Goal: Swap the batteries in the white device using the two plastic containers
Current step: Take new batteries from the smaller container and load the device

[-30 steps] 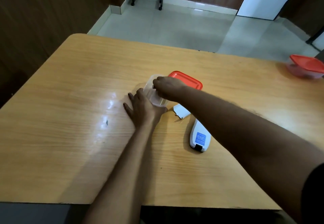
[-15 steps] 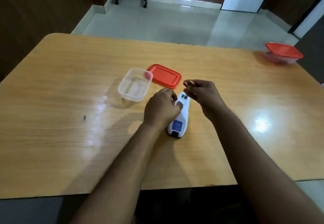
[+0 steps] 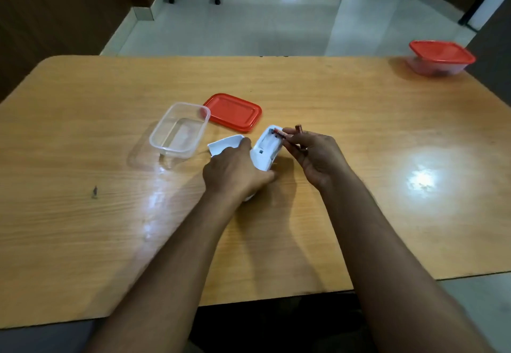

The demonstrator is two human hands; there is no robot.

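Left hand (image 3: 235,171) clamps white device (image 3: 265,149), rigid, light; right hand (image 3: 315,156) beside it pinches batteries (image 3: 282,133): small, slick, grip mid-barrel

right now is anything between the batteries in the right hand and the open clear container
Yes: the white device, the left hand and the loose cover lie between the batteries in the right hand and the clear container.

On the table (image 3: 359,186), my device (image 3: 266,148) sits centre; open tub (image 3: 179,130) at ten o'clock, lid (image 3: 233,112) at twelve, closed tub (image 3: 441,58) at two.
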